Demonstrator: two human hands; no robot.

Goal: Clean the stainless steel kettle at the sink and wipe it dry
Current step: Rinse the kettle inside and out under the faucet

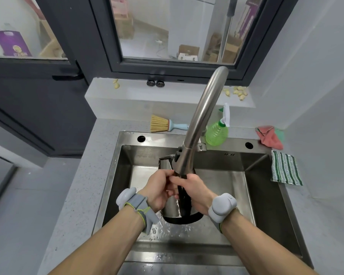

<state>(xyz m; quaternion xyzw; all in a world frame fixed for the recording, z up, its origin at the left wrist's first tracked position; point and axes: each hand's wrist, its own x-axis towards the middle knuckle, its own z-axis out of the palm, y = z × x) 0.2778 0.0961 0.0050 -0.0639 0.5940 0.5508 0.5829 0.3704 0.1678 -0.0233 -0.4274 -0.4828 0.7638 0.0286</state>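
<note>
The stainless steel kettle point(172, 208) with a black base and black handle hangs over the steel sink point(216, 187), right under the tall curved faucet point(204, 116). My right hand point(195, 192) grips the black handle. My left hand point(158, 188) holds the kettle's left side, its fingers curled onto the top by the handle. The spout points away from me, towards the sink's back wall. Both wrists wear grey bands. The faucet head hides part of the kettle's top.
Water drops lie on the sink floor near me. On the counter behind the sink lie a straw brush point(163, 124) and a green spray bottle point(216, 133). A pink cloth point(269, 136) and a green striped cloth point(285, 168) lie at the right.
</note>
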